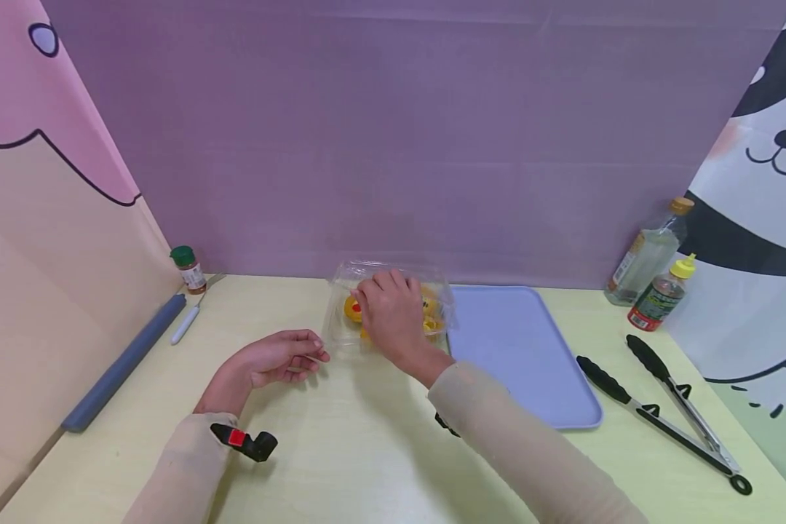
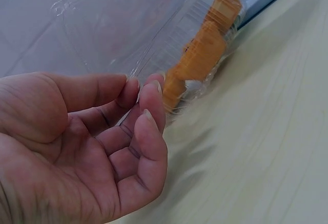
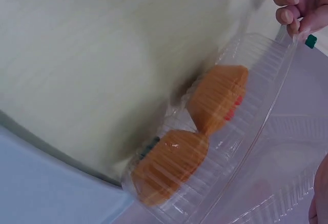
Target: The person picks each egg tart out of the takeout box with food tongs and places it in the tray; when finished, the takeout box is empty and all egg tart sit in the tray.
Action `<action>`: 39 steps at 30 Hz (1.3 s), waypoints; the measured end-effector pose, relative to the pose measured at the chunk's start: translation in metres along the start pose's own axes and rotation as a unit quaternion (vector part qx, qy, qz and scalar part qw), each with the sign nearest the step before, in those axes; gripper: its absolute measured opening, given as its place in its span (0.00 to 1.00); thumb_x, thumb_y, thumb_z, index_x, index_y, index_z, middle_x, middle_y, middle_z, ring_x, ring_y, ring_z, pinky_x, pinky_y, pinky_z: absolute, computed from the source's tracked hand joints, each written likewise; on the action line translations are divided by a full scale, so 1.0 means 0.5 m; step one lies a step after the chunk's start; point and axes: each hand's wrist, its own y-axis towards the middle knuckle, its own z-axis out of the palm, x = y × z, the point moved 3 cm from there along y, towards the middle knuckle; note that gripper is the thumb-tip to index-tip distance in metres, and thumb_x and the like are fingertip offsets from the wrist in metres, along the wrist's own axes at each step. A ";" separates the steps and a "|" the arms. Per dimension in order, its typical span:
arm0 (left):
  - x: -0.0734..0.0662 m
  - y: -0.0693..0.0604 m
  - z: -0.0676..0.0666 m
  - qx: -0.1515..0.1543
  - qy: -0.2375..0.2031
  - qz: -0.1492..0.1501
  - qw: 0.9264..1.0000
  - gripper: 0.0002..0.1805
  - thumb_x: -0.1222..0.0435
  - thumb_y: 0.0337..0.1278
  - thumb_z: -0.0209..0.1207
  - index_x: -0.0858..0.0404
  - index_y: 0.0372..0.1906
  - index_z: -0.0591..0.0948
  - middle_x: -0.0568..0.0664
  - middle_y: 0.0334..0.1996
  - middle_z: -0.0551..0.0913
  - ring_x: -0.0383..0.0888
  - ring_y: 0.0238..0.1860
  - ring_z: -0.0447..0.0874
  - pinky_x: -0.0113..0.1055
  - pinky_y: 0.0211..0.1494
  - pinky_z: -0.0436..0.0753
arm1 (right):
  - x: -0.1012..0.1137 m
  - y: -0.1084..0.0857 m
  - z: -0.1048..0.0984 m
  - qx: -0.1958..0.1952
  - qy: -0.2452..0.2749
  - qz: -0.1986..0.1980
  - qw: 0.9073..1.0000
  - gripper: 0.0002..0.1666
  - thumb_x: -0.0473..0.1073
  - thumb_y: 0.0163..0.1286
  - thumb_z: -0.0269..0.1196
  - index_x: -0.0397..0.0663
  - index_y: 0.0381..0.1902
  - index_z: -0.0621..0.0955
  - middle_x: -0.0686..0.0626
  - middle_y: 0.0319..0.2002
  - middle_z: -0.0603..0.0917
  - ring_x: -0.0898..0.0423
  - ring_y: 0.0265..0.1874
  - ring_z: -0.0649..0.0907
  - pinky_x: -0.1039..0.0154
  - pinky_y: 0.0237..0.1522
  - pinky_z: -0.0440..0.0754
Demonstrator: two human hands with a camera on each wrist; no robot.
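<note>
A clear plastic clamshell container stands at the back middle of the table, its lid raised. Inside lie rounded yellow-orange pieces, one with red marks; their exact kind is unclear. At the container's front left corner, my left hand pinches the rim between thumb and forefinger, the other fingers loosely bent. My right hand reaches over the container with curled fingers and appears to grip the lid's edge. From the head view it covers part of the pieces, and its fingertips are mostly hidden.
A light blue tray sits right of the container. Farther right are tongs, a glass bottle and a yellow-capped bottle. At left lie a blue-grey roll, a white-handled tool and a green-capped jar.
</note>
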 end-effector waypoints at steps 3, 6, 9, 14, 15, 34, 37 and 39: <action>-0.001 -0.002 -0.002 0.001 -0.005 0.003 1.000 0.05 0.62 0.75 0.52 0.57 0.41 0.76 0.43 0.39 0.86 0.35 0.34 0.82 0.28 0.36 0.82 | -0.002 0.010 -0.002 0.007 -0.004 -0.001 1.000 0.11 0.51 0.73 0.62 0.54 0.33 0.85 0.54 0.31 0.80 0.55 0.37 0.80 0.59 0.41 0.72; 0.001 -0.001 -0.008 0.002 -0.003 0.007 1.000 0.05 0.60 0.75 0.53 0.57 0.42 0.76 0.42 0.40 0.86 0.37 0.36 0.82 0.29 0.38 0.82 | -0.005 0.022 -0.002 0.021 -0.007 -0.001 1.000 0.12 0.51 0.74 0.61 0.54 0.35 0.85 0.54 0.32 0.81 0.54 0.37 0.80 0.59 0.43 0.73; 0.004 0.001 -0.014 0.000 0.001 0.007 1.000 0.06 0.59 0.75 0.54 0.57 0.44 0.76 0.43 0.41 0.86 0.38 0.38 0.82 0.29 0.39 0.82 | -0.008 0.030 -0.001 0.034 -0.001 -0.003 0.999 0.11 0.51 0.74 0.61 0.53 0.37 0.85 0.54 0.34 0.82 0.55 0.39 0.80 0.59 0.44 0.74; 0.000 -0.001 -0.013 0.004 0.002 0.008 1.000 0.06 0.59 0.74 0.54 0.57 0.45 0.75 0.43 0.42 0.86 0.39 0.38 0.81 0.30 0.40 0.82 | -0.017 0.037 0.000 0.016 0.019 -0.013 1.000 0.10 0.50 0.73 0.63 0.52 0.35 0.85 0.53 0.33 0.82 0.54 0.39 0.80 0.59 0.43 0.74; 0.000 -0.002 -0.013 0.005 0.003 0.010 1.000 0.06 0.59 0.74 0.54 0.58 0.44 0.75 0.43 0.42 0.86 0.38 0.38 0.81 0.29 0.40 0.82 | -0.018 0.039 0.001 0.014 0.022 -0.016 1.000 0.10 0.49 0.73 0.63 0.52 0.35 0.85 0.53 0.33 0.82 0.54 0.39 0.80 0.59 0.43 0.73; 0.002 -0.007 -0.009 -0.004 0.027 -0.004 1.000 0.07 0.59 0.74 0.54 0.59 0.44 0.76 0.44 0.42 0.87 0.39 0.37 0.81 0.30 0.39 0.81 | -0.042 0.120 -0.010 0.120 0.019 -0.034 0.992 0.12 0.54 0.74 0.60 0.57 0.42 0.86 0.56 0.39 0.83 0.55 0.45 0.77 0.58 0.47 0.70; 0.001 -0.006 -0.007 0.002 0.030 -0.005 1.000 0.07 0.59 0.74 0.55 0.58 0.44 0.76 0.45 0.42 0.87 0.39 0.36 0.82 0.31 0.39 0.82 | -0.042 0.122 -0.007 0.120 0.010 -0.044 0.992 0.12 0.55 0.75 0.60 0.59 0.43 0.86 0.57 0.41 0.84 0.55 0.46 0.77 0.57 0.47 0.70; 0.000 -0.005 -0.006 0.003 0.029 -0.007 1.000 0.07 0.59 0.73 0.55 0.58 0.43 0.76 0.45 0.42 0.87 0.38 0.36 0.82 0.31 0.39 0.82 | -0.044 0.125 -0.005 0.109 -0.002 -0.052 0.993 0.13 0.55 0.75 0.59 0.59 0.43 0.87 0.57 0.41 0.84 0.56 0.46 0.77 0.57 0.47 0.70</action>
